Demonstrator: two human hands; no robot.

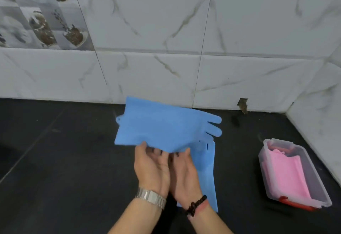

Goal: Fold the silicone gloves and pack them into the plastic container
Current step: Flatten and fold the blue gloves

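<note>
I have one blue glove lifted at the centre of the frame, its cuff toward the left and its finger end pointing right. My left hand and right hand sit side by side under its near edge, palms turned up, each thumb on top of the edge and the fingers tucked beneath, so both are pinching the glove. A second blue glove lies flat on the dark surface just right of my right wrist, partly hidden behind it. The container stands open at the lower right, well apart from my hands, with pink gloves already folded inside.

I judge the step in hand to be folding this glove. To do it well I should lay it flat first, then bring the finger end over to meet the cuff, keeping the long edges lined up (silicone is floppy and springs back). Pressing along the crease with flat fingers should hold the fold. The packet must end up narrower than the container, since the pink gloves already take up much of it.
</note>
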